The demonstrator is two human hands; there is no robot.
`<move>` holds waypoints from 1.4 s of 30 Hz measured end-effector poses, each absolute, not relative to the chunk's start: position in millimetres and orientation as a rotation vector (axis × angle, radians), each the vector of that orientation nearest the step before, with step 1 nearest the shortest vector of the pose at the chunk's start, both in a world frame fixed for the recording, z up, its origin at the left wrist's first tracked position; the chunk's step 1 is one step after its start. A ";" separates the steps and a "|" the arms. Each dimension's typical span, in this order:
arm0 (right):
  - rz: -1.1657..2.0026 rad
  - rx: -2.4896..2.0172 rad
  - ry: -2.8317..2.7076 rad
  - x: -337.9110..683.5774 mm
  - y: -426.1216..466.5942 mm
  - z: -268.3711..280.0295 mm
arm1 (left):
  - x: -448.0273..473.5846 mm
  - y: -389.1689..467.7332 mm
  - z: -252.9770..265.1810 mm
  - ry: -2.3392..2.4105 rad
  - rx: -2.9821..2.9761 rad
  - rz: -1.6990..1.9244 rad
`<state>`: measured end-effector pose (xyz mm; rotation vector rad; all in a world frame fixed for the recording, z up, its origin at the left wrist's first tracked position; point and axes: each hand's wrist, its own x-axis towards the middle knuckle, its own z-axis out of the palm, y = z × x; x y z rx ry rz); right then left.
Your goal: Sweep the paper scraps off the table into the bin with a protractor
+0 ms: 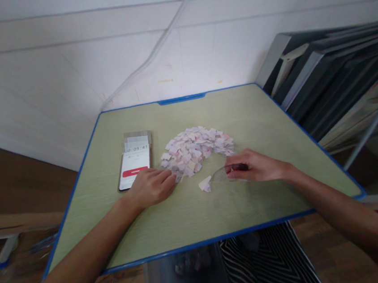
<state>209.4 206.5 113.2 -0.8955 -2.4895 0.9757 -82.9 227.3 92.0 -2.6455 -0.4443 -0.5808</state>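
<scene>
A heap of small torn or cut paper scraps (196, 145), white and pale pink, lies in a curved mound mid-table. My left hand (153, 188) rests at the heap's lower left edge with its fingers curled together. Whatever its fingertips pinch, if anything, is hidden. My right hand (254, 165) is closed around a dark-handled blade tool (239, 167), whose thin greyish front part is blurred and points left. Just past that tip sits a larger folded-looking paper piece (205, 184), apart from the heap. Partly behind my left hand is a phone (136, 158) showing a timer.
The pale green table (190, 222) has a blue rim and stands against a white wall (67, 73) with a cable (152, 53) on it. Dark flat panels (329, 63) lean at the right. Below the front edge is black-and-white striped cloth (266, 264).
</scene>
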 end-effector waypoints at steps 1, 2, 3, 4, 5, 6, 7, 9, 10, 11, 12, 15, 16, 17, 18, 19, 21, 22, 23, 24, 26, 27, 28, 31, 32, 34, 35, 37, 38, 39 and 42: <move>1.006 -0.867 -2.516 208.4 205.9 113.9 | -82.8 227.3 91.9 -0.447 -2.645 -0.581; 1.038 -0.842 -2.536 207.6 205.3 114.6 | -82.7 227.2 91.9 -0.447 -2.646 -0.579; 1.059 -0.828 -2.543 207.0 204.7 115.1 | -82.6 227.3 91.9 -0.448 -2.645 -0.581; 1.060 -0.832 -2.532 206.6 204.3 115.3 | -82.5 227.3 91.9 -0.450 -2.643 -0.583; 1.042 -0.849 -2.506 206.6 204.2 115.0 | -82.4 227.5 92.0 -0.451 -2.641 -0.585; 1.011 -0.880 -2.474 206.7 204.3 114.2 | -82.4 227.6 92.1 -0.452 -2.638 -0.587; 0.977 -0.911 -2.447 207.1 204.6 113.0 | -82.3 227.8 92.3 -0.452 -2.637 -0.585; 0.919 -0.960 -2.433 207.8 205.6 110.1 | -82.4 227.9 92.6 -0.450 -2.636 -0.581; 0.895 -0.978 -2.444 208.1 206.0 108.8 | -82.4 227.9 92.8 -0.446 -2.637 -0.581; 0.872 -0.993 -2.461 208.2 206.3 107.9 | -82.4 227.8 92.9 -0.443 -2.635 -0.583; 0.848 -1.008 -2.478 208.3 206.5 107.4 | -82.4 227.6 92.9 -0.444 -2.632 -0.585; 0.736 -1.081 -2.495 208.7 206.4 108.6 | -82.1 227.2 92.7 -0.452 -2.621 -0.587; 0.696 -1.106 -2.493 209.1 206.3 109.7 | -82.0 227.2 92.5 -0.456 -2.620 -0.583; 0.671 -1.125 -2.492 210.0 206.2 111.1 | -82.0 227.2 92.3 -0.458 -2.620 -0.579; 0.672 -1.132 -2.499 211.3 206.2 112.8 | -81.9 227.3 92.0 -0.459 -2.623 -0.575; 0.697 -1.130 -2.509 213.1 206.3 114.8 | -81.9 227.3 91.8 -0.459 -2.626 -0.573; 0.779 -1.121 -2.533 218.5 206.4 119.6 | -81.9 227.3 91.4 -0.462 -2.630 -0.573; 0.809 -1.123 -2.546 222.0 206.5 122.4 | -81.9 227.2 91.2 -0.461 -2.631 -0.575; 0.818 -1.139 -2.557 225.7 206.5 125.4 | -81.9 227.1 91.0 -0.461 -2.633 -0.577; 0.806 -1.163 -2.565 229.4 206.4 128.5 | -81.9 227.1 90.9 -0.461 -2.635 -0.579; 0.776 -1.194 -2.579 234.8 205.7 133.6 | -81.7 227.0 90.6 -0.454 -2.644 -0.585; 0.772 -1.190 -2.569 235.7 205.0 135.1 | -81.5 227.0 90.5 -0.448 -2.648 -0.590; 0.776 -1.172 -2.542 235.0 204.1 135.5 | -81.4 227.1 90.4 -0.442 -2.651 -0.594; 0.813 -1.062 -2.431 223.8 200.6 130.0 | -81.1 227.2 90.6 -0.439 -2.650 -0.595; 0.816 -1.027 -2.417 218.1 199.4 126.4 | -81.1 227.2 90.8 -0.444 -2.645 -0.591; 0.809 -0.974 -2.441 207.2 197.4 118.6 | -81.3 227.0 91.3 -0.454 -2.631 -0.586; 0.805 -0.968 -2.466 202.7 196.8 115.0 | -81.5 226.9 91.5 -0.457 -2.627 -0.580; 0.784 -1.007 -2.532 197.2 196.2 109.9 | -81.7 226.7 91.9 -0.460 -2.623 -0.573; 0.759 -1.046 -2.562 196.0 196.2 108.5 | -81.8 226.7 92.1 -0.459 -2.624 -0.571; 0.716 -1.093 -2.584 195.8 196.4 107.9 | -81.8 226.7 92.1 -0.460 -2.624 -0.569; 0.542 -1.222 -2.571 198.5 197.1 109.4 | -81.9 227.0 91.9 -0.459 -2.631 -0.570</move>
